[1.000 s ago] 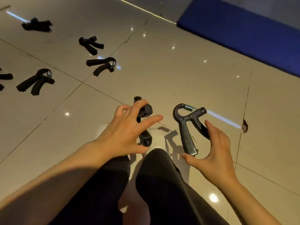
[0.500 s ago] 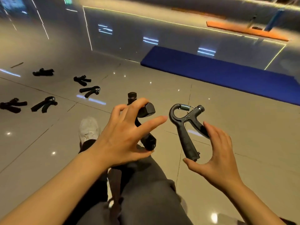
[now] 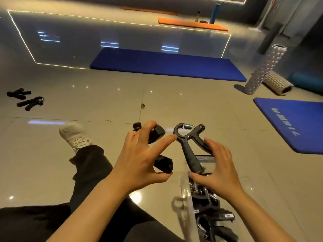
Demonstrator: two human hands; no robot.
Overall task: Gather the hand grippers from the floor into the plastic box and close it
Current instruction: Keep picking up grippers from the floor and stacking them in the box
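My left hand (image 3: 138, 159) holds a black hand gripper (image 3: 158, 135) between thumb and fingers, its handles poking out past my palm. My right hand (image 3: 218, 170) pinches a second black hand gripper (image 3: 189, 147) with a metal spring at its top, thumb on the lower handle's end and fingers on the other handle. Both are held in the air just above the clear plastic box (image 3: 186, 194), which lies open at the lower right with several black grippers inside (image 3: 208, 206). Two more hand grippers (image 3: 29, 102) lie on the floor at the far left.
My leg in dark trousers and a pale shoe (image 3: 75, 135) stretch out to the left. A long blue mat (image 3: 166, 63) lies ahead, another blue mat (image 3: 295, 123) at the right. Two grey foam rollers (image 3: 265, 69) stand at the right rear.
My view has swung to the right and up, bringing the plastic box into sight. Both hands carried their grippers rightwards to above the box. Fewer floor grippers remain in view at left.
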